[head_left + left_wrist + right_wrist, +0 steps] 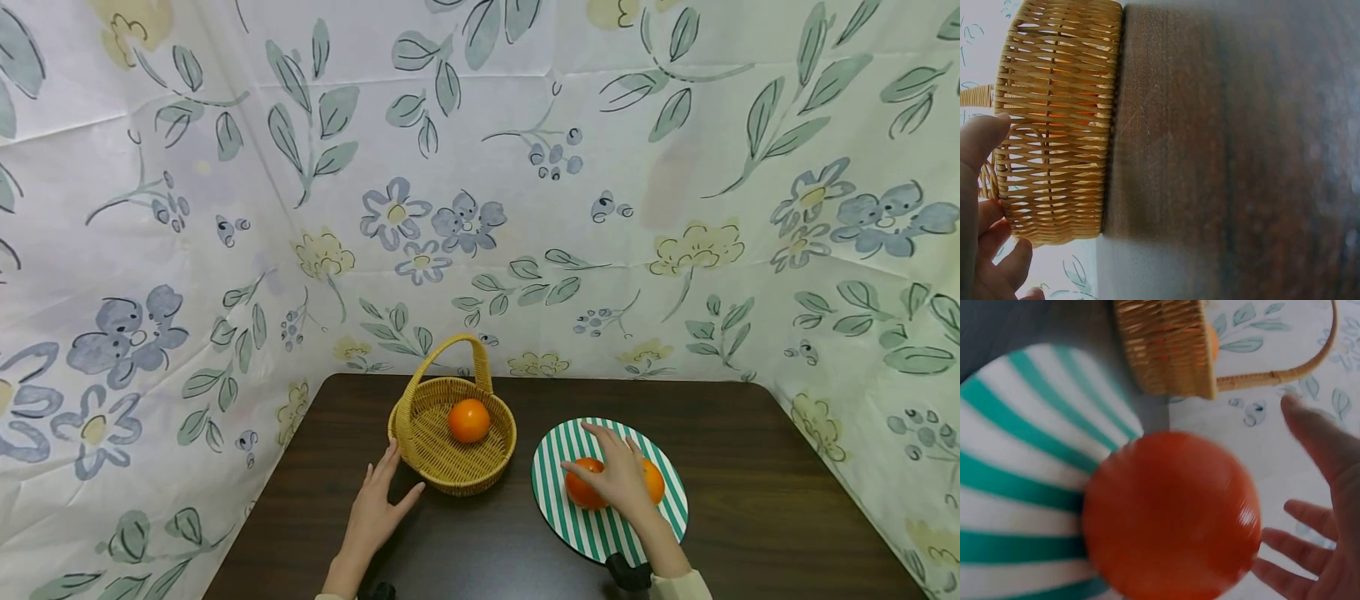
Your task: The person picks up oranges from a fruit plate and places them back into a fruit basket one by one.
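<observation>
Right hand (618, 475) first: its fingers (1297, 540) are spread and straight, hovering over the two oranges on the plate (660, 508), not yet wrapped round either one. The wrist view shows the near orange (1169, 515) sitting on the green-and-white stripes with open air between it and the palm, so no grip so far. From the head view the hand covers the gap between the left orange (581, 487) and the right orange (654, 482), and I cannot tell whether the fingertips brush the skin.

Over to the left hand (375, 512): fingers (982, 144) relaxed and apart, flat on the worktop (750, 467), thumb just beside the basket (450, 467) wall. It holds nothing. Whether it actually touches the wicker is hard to say; it sits right at the weave.

Outward now: the basket stands upright at the back of the dark worktop, handle up, with one orange (468, 420) already inside. The plate lies just to its right, near but apart.

So, by my reading, one of three oranges is in the basket and two remain on the plate. The work looks about a third done, with the second pick only starting.
</observation>
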Demonstrator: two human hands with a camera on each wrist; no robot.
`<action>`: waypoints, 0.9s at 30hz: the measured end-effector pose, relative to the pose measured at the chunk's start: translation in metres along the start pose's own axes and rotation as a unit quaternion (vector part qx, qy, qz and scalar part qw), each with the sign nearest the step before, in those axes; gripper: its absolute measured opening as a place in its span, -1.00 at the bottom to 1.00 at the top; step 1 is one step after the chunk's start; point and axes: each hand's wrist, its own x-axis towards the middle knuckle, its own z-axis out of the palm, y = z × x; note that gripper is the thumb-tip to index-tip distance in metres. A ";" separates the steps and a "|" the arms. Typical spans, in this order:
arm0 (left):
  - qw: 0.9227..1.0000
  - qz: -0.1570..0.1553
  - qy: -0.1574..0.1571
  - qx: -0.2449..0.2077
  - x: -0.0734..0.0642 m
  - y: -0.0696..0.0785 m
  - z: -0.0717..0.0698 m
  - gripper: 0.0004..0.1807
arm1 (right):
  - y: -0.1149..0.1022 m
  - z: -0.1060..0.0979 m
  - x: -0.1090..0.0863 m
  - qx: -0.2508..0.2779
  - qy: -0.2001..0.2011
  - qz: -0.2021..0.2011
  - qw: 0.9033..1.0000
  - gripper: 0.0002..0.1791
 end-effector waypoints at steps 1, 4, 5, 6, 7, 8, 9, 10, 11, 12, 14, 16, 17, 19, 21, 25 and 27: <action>1.000 -0.001 -0.001 0.000 0.000 0.000 0.000 -0.16 | 0.002 -0.001 -0.001 -0.008 -0.001 -0.005 1.000 -0.15; 1.000 -0.003 -0.003 -0.001 0.000 0.001 0.000 -0.16 | 0.008 -0.002 -0.004 -0.039 0.004 -0.029 0.999 -0.14; 1.000 -0.003 -0.004 -0.001 0.000 0.001 0.000 -0.16 | 0.010 -0.002 -0.005 -0.047 0.008 -0.037 0.998 -0.13; 1.000 -0.003 -0.005 -0.001 0.000 0.001 -0.001 -0.16 | 0.012 -0.002 -0.005 -0.053 0.013 -0.048 0.997 -0.14; 1.000 -0.003 -0.005 -0.001 0.000 0.001 -0.001 -0.16 | 0.013 -0.003 -0.006 -0.058 0.017 -0.055 0.997 -0.14; 1.000 -0.003 -0.005 -0.001 0.001 0.001 -0.001 -0.16 | 0.014 -0.003 -0.007 -0.065 0.020 -0.062 0.996 -0.13; 1.000 -0.003 -0.004 -0.002 0.001 0.001 0.000 -0.16 | 0.015 -0.003 -0.007 -0.068 0.023 -0.067 0.995 -0.13; 1.000 -0.002 -0.004 -0.002 0.001 0.002 0.000 -0.16 | 0.016 -0.003 -0.008 -0.072 0.026 -0.072 0.994 -0.13; 1.000 -0.001 -0.003 -0.002 0.001 0.002 0.000 -0.16 | 0.017 -0.003 -0.008 -0.074 0.027 -0.076 0.994 -0.13; 1.000 -0.002 -0.003 -0.003 0.001 0.002 0.000 -0.15 | 0.018 -0.003 -0.009 -0.077 0.029 -0.080 0.993 -0.14; 1.000 -0.001 -0.002 -0.001 0.001 0.002 0.000 -0.15 | 0.019 -0.002 -0.010 -0.083 0.028 -0.084 0.993 -0.14; 1.000 0.000 -0.004 0.001 0.000 0.002 0.000 -0.15 | 0.021 -0.001 -0.011 -0.089 0.024 -0.086 0.992 -0.14; 1.000 0.000 -0.004 0.001 0.000 0.002 0.000 -0.15 | 0.022 -0.001 -0.011 -0.092 0.022 -0.087 0.992 -0.14; 1.000 -0.001 -0.003 -0.001 0.000 0.002 0.000 -0.16 | 0.023 -0.001 -0.012 -0.099 0.016 -0.089 0.991 -0.13; 1.000 -0.002 -0.002 -0.003 0.000 0.002 0.000 -0.16 | 0.023 -0.002 -0.012 -0.106 0.010 -0.093 0.990 -0.12; 1.000 -0.006 -0.005 -0.004 0.000 0.002 0.000 -0.16 | 0.024 -0.004 -0.013 -0.117 -0.002 -0.101 0.988 -0.11; 1.000 -0.007 -0.006 -0.004 0.000 0.002 -0.001 -0.16 | 0.024 -0.004 -0.014 -0.120 -0.010 -0.101 0.987 -0.12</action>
